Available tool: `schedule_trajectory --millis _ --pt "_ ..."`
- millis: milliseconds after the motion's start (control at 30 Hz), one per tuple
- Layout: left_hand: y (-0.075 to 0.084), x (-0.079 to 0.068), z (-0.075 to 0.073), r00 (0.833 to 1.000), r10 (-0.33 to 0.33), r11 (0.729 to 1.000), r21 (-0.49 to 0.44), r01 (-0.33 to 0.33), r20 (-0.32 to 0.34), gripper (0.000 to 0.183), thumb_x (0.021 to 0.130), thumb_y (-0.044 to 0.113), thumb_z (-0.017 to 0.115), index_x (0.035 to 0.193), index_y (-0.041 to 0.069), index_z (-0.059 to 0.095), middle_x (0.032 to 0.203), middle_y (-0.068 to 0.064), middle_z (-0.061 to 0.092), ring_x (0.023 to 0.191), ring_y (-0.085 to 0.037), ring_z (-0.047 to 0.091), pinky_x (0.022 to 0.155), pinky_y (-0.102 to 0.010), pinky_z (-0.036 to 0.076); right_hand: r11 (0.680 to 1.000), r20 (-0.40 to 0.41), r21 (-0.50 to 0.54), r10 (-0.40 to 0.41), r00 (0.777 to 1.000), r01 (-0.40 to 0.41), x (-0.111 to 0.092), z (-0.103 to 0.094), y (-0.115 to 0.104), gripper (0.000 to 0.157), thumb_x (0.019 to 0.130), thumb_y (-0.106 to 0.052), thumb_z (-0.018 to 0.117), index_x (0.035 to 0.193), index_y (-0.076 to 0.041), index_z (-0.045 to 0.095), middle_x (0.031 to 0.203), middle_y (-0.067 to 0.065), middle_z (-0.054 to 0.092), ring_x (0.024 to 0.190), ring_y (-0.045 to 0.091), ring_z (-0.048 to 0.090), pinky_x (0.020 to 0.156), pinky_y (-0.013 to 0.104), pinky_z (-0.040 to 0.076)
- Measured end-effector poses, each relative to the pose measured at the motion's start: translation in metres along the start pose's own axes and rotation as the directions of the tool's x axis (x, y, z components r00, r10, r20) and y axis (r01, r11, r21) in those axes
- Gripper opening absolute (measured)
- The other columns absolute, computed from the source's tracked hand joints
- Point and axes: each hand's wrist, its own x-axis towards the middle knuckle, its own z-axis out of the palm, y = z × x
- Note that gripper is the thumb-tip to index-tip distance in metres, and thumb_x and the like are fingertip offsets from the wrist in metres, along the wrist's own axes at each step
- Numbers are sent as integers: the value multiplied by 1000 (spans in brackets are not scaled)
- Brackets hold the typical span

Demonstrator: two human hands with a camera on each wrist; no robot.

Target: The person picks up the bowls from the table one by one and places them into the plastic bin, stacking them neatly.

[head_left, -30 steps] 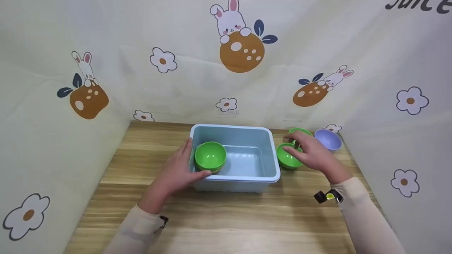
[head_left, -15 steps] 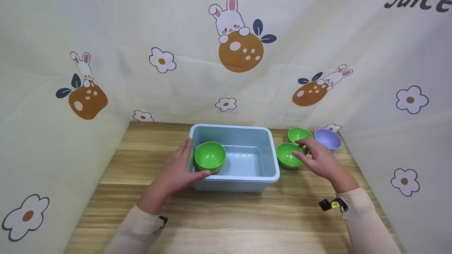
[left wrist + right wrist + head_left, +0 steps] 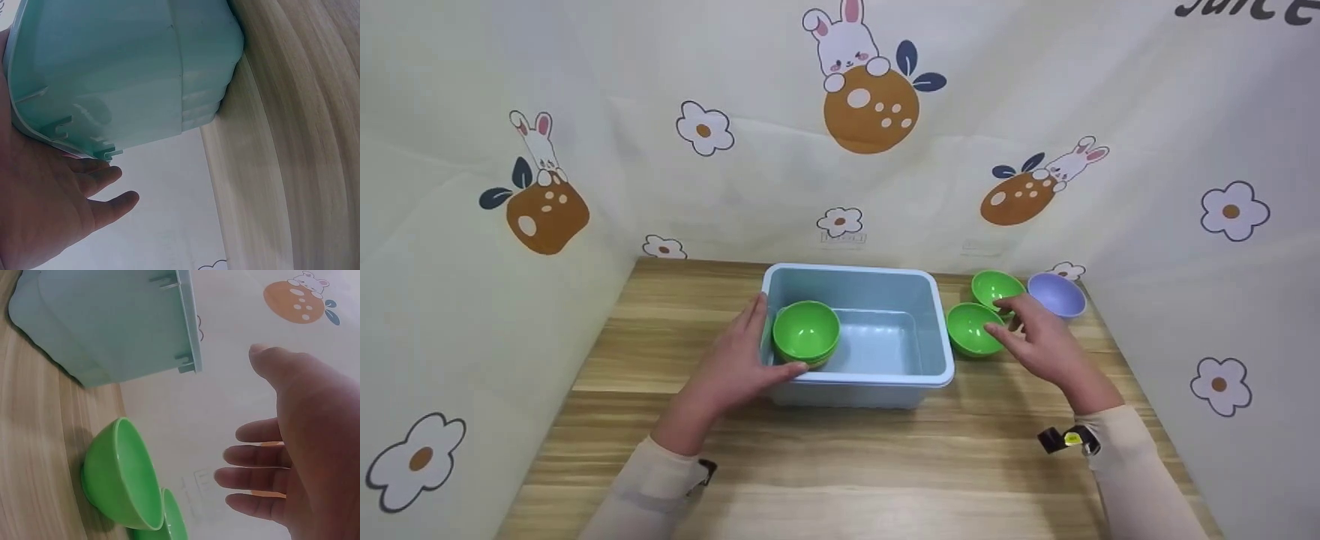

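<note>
A light-blue plastic bin [image 3: 870, 379] stands on the table. Inside its left end sits a green bowl [image 3: 807, 330], with the edge of at least one more bowl showing beneath it. My left hand [image 3: 731, 360] rests at the bin's front left corner, thumb along the front rim, fingers fairly straight along the left side. Just right of the bin is a green bowl [image 3: 971, 330], with another green bowl [image 3: 994, 286] behind it. My right hand [image 3: 1046, 345] hovers by these bowls, thumb and fingers apart. Nothing is held in it, and the right wrist view shows a gap between hand and bowl [image 3: 121, 475].
A purple bowl [image 3: 1057, 294] lies at the back right corner of the wooden table [image 3: 840, 472]. Cloth walls [image 3: 757, 172] with rabbit and orange prints rise behind and at both sides. Both wrists wear small dark devices [image 3: 1069, 439].
My right hand has drawn back to the right and slightly toward me, away from over the front green bowl. My left hand, the bin and the bowls stay put.
</note>
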Motion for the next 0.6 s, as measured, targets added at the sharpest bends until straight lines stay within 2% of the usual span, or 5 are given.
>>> schedule_trajectory --millis 133,267,367,600 --pt "1 0 0 1000 0 1000 -1 0 1 138 84 76 84 178 6 11 183 -22 16 165 -48 23 128 -70 28 997 -30 -48 67 997 -68 -4 9 1 53 105 -35 78 138 4 65 124 21 64 103 37 66 89 57 58" --pt "1 0 0 1000 0 1000 -1 0 -1 138 84 76 84 178 7 11 183 -21 15 165 -48 23 128 -69 28 978 -49 -122 162 986 -167 -8 24 3 76 103 -50 77 147 8 56 129 28 55 112 45 62 97 65 56" --pt "0 0 0 1000 -1 1000 0 1 1 140 82 82 81 178 7 11 183 -21 15 165 -48 23 128 -69 28 957 -47 -173 228 972 -233 -12 38 6 93 100 -59 76 155 11 47 132 33 52 116 50 60 102 68 53" --pt "0 0 0 1000 1 1000 -6 -1 7 145 79 89 76 178 7 10 183 -20 14 166 -47 22 128 -70 27 927 -44 -164 335 941 -337 -17 66 11 117 95 -70 76 167 10 30 146 42 45 129 62 57 106 75 50"
